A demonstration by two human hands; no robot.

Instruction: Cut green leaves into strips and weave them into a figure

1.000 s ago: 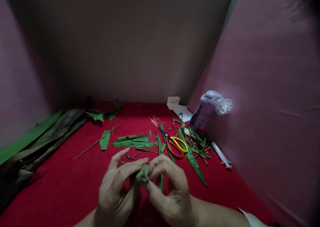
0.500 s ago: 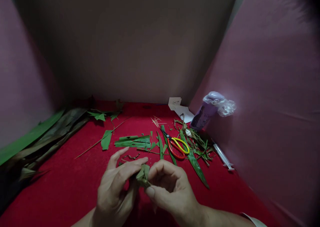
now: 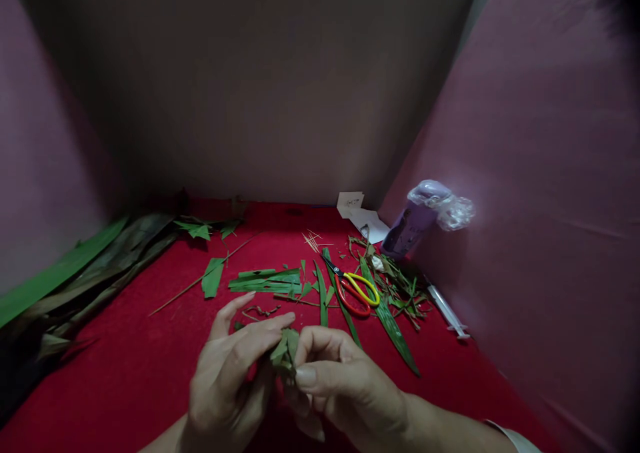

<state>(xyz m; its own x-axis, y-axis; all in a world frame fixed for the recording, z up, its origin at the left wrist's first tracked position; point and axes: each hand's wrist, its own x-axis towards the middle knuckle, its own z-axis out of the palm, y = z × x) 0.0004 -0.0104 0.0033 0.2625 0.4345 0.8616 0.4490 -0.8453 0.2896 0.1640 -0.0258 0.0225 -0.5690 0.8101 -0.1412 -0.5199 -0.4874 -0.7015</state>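
Both hands meet low in the middle of the head view over a red cloth. My left hand pinches a small folded piece of green leaf between thumb and forefinger, the other fingers curled under. My right hand is closed on the same folded leaf from the right, its thumb pressed against the leaf's lower edge. What lies under the palms is hidden.
Scissors with red and yellow handles lie just beyond the hands among cut green leaf strips. Long leaves are piled at the left. A purple bottle, a white syringe, toothpicks and paper scraps lie at the right back. Pink walls close in.
My right hand has turned over the folded leaf, its thumb now in front, and shifted slightly toward me. My left hand keeps the same pinch.
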